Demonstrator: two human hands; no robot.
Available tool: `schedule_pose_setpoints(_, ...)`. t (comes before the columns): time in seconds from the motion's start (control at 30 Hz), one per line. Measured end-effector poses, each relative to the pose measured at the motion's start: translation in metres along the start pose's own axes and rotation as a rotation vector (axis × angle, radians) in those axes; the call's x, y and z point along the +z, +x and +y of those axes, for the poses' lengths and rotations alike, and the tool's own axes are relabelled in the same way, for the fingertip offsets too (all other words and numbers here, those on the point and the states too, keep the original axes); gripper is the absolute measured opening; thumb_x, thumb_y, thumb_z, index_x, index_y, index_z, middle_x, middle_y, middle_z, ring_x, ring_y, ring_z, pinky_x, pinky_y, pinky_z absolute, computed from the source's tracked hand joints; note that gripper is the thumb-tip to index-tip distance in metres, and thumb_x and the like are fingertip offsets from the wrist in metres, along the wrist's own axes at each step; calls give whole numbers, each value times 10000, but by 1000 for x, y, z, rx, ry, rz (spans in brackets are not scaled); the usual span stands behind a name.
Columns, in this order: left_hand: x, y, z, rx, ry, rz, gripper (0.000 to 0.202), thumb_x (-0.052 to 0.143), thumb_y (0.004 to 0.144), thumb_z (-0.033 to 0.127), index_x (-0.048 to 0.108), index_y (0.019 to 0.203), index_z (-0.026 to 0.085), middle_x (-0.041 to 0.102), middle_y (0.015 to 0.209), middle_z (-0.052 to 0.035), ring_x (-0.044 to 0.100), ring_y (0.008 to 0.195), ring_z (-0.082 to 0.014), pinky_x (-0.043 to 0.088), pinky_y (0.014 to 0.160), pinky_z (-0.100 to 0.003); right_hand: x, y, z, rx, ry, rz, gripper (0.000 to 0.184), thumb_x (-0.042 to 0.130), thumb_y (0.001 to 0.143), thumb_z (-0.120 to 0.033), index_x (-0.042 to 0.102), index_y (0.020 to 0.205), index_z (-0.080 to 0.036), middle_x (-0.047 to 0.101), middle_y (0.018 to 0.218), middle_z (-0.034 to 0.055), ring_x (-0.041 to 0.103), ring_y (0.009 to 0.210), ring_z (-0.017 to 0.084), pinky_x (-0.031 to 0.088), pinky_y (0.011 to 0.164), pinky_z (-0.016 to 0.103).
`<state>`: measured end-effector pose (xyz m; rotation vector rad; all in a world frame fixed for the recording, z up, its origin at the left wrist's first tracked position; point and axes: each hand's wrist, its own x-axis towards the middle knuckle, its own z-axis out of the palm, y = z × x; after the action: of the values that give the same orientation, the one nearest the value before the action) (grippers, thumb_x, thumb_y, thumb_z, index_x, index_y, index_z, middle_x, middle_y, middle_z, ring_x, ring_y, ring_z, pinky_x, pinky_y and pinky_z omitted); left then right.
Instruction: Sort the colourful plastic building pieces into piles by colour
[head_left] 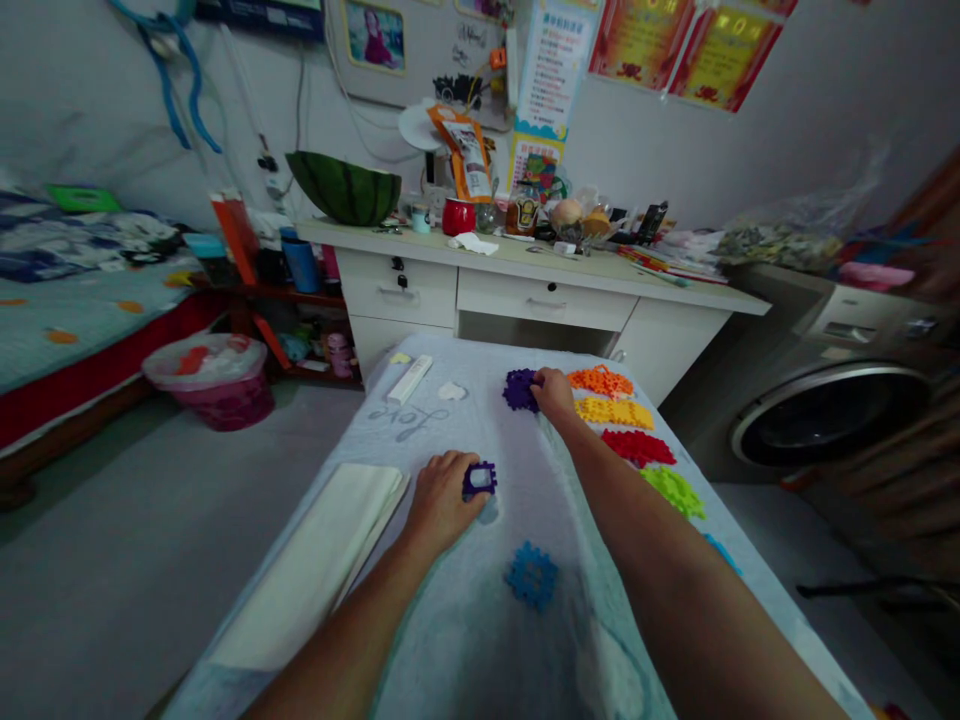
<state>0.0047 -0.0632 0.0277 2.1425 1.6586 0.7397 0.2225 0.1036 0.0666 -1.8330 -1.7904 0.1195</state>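
Left hand (446,500): thumb and fingers pinching a purple frame (492,480), mid-table, just above or on the cloth (517,450), can't tell which. Right hand (553,393): reaching toward the table's far edge, fingertips together on the right side of the purple pile (519,390). Can't tell if they have a piece pinched or just rest on it.

Status, my read: colour grouping looks done, hand work on the purple looks early. One frame is apart from its pile. Heaps down the right edge, far to near: orange (600,381), yellow (613,412), red (639,447), green (675,490), then a bit of blue (722,553) half behind my right forearm. Neither hand is on those, so I'd count them as left. One blue piece (532,575) sits alone nearer me, between my forearms. Whether the frame is one part or several joined, can't tell.

Materials: pieces look like matte plastic, flat, toothed edges. Frame is squarish with an open centre, cloth showing through. Blue piece is roughly square, cut-outs in the middle. Cloth is soft-looking, pale, grey script near the left edge. Folded white sheet (315,560) along the left edge, smooth, layered. Slim white box (411,379) by the far left corner.
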Motion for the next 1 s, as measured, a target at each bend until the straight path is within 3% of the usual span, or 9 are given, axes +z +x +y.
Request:
schedule_pose_setpoints(0.13,-1,-1,1,-2,-3,15,392,705,719,270,603,1097,248,632,1113,-44,542,1062,-256,396,934,-391,-1,-12,-4,-44,43,96,221,557,766,-105,676,950,-134,635,1016,118,573,978,204,420,906,314)
schedule_pose_setpoints(0.2,-1,-2,2,2,-12,22,387,705,720,272,606,1092,240,635,1111,-49,547,1061,-256,401,935,-397,-5,-25,-9,-104,95,52,206,560,770,-122,673,942,-138,648,996,104,581,958,202,429,901,320)
schedule_pose_setpoints(0.27,-2,-1,2,4,-35,38,391,706,720,272,604,1095,234,638,1110,-55,557,1058,-254,412,933,-400,-10,-42,-16,-189,178,-113,180,569,775,-141,668,926,-147,666,923,71,598,865,181,454,840,309)
schedule_pose_setpoints(0.33,-2,-1,2,-4,-84,57,394,704,723,274,598,1101,234,637,1106,-55,572,1049,-248,432,922,-389,-16,-61,-22,-287,290,-372,192,598,770,-161,660,952,-152,673,890,44,598,787,156,471,771,288)
schedule_pose_setpoints(0.43,-2,0,0,-44,-207,103,369,689,733,279,592,1086,236,630,1089,-47,601,1011,-225,472,879,-356,-25,-87,-29,-390,464,-711,366,666,725,-173,622,1088,-166,662,1036,46,596,850,146,482,769,273)
schedule_pose_setpoints(0.5,-2,1,-1,-67,-290,139,336,669,752,301,589,1071,232,626,1084,-43,613,975,-209,491,842,-337,-27,-99,-32,-393,569,-807,448,688,709,-180,592,1147,-183,637,1113,46,585,917,150,484,797,277)
schedule_pose_setpoints(0.8,2,3,-8,-76,-432,217,319,625,794,464,605,990,212,638,1015,-38,599,834,-183,489,774,-325,-10,-117,-32,-101,1109,-838,468,807,655,-291,601,1067,-204,657,978,22,587,828,129,463,754,261)
schedule_pose_setpoints(1.0,5,5,-8,-31,-441,149,296,618,807,485,618,931,216,641,958,-19,594,796,-170,477,741,-307,-9,-121,-34,14,1282,-857,455,815,637,-319,588,1016,-209,657,933,24,604,788,133,467,759,285)
